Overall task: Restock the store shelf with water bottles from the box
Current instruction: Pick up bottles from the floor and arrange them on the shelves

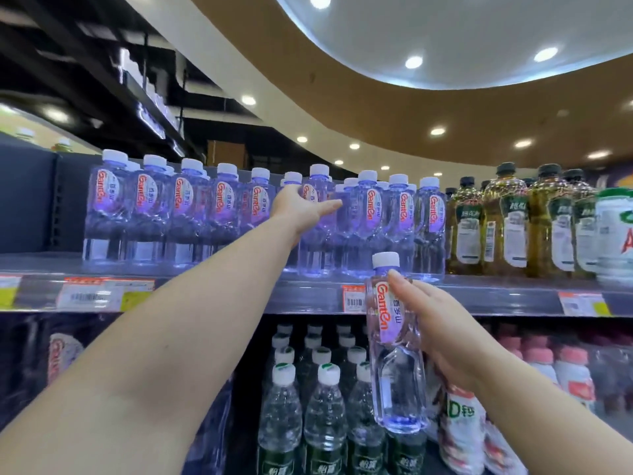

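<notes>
A row of clear water bottles [150, 210] with white caps and red lettering stands on the upper shelf [308, 296]. My left hand [303, 209] reaches up into that row and wraps around one shelf bottle [317, 190] near the middle. My right hand [442, 334] holds another such water bottle [394, 344] upright, below and in front of the shelf edge. The box is out of sight.
Dark-capped yellow drink bottles [507, 221] and a white bottle [616, 231] fill the shelf's right end. Below stand green-labelled water bottles [322, 406] and pink-capped drinks [568, 368]. Price tags [89, 296] line the shelf edge. The shelf's far left end is bare.
</notes>
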Tool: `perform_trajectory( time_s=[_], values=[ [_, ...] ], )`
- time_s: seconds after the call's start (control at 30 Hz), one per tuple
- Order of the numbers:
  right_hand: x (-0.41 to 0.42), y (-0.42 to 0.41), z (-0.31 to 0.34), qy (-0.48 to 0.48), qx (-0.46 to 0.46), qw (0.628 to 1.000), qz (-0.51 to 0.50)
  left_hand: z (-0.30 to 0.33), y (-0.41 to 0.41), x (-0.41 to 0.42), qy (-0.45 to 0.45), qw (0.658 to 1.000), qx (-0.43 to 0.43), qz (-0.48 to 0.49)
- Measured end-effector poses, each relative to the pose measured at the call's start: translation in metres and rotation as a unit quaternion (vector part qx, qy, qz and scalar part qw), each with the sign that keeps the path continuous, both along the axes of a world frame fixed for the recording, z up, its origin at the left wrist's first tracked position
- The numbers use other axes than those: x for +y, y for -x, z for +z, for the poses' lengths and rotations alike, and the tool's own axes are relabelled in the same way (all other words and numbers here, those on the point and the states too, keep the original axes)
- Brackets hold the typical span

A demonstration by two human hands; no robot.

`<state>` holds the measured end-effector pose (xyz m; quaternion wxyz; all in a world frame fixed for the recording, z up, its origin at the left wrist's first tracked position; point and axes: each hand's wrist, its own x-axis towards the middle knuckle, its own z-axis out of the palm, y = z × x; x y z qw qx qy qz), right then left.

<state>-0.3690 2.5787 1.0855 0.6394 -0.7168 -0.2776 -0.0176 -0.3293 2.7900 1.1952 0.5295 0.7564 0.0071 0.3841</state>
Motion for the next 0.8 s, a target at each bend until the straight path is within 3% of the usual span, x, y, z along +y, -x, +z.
perform_trajectory(
  time_s=[0.13, 0.33, 0.53, 0.8],
  values=[
    [0.006, -0.002, -0.001, 0.009, 0.001, 1.0, 0.021, -0.004, 0.012, 0.006, -0.034, 0.997, 0.06, -0.021],
    [0.008, -0.007, 0.002, -0.005, 0.001, 0.999, 0.032, -0.021, 0.03, 0.026, -0.127, 0.964, 0.235, -0.013],
    [0.006, -0.014, 0.003, -0.019, -0.007, 0.999, 0.044, -0.017, 0.021, 0.012, -0.198, 0.954, 0.225, 0.027],
    [0.003, -0.011, 0.008, -0.034, -0.023, 0.999, 0.023, -0.02, 0.01, 0.0, -0.206, 0.953, 0.219, 0.046]
  ],
)
